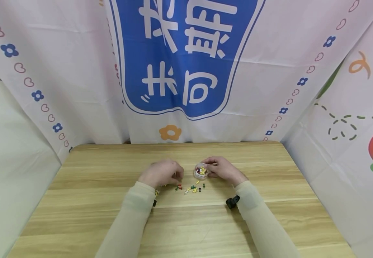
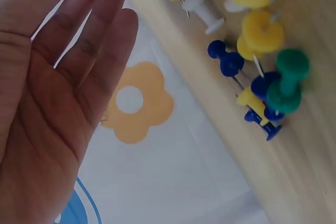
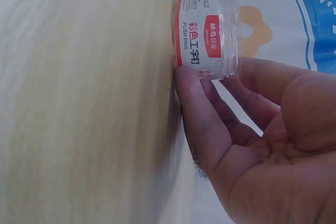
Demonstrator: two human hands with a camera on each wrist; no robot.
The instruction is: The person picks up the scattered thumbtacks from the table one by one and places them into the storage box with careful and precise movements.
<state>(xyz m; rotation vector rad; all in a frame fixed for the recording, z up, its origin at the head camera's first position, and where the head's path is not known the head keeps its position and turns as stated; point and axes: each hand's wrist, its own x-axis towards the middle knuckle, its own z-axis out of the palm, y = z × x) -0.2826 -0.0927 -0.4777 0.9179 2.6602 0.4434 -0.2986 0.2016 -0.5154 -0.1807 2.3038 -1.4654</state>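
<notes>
A small clear jar of push pins [image 1: 201, 171] stands on the table, filled with coloured pins. My right hand [image 1: 220, 168] holds it from the right side; in the right wrist view the thumb and fingers meet the labelled jar [image 3: 207, 38] near its base and rim. Left of the jar, my left hand [image 1: 164, 173] reaches down with bent fingers above loose push pins [image 1: 193, 187]. In the left wrist view the palm [image 2: 52, 93] faces the camera, beside blue, green, yellow and white push pins [image 2: 286, 82]. What its thumb and index tips touch is hidden.
The wooden table [image 1: 186, 225] ends at a white printed curtain [image 1: 86, 122] behind and cloth at both sides. More pins [image 1: 156, 192] lie partly under the left wrist. A dark wrist camera [image 1: 232, 202] sits at the right wrist.
</notes>
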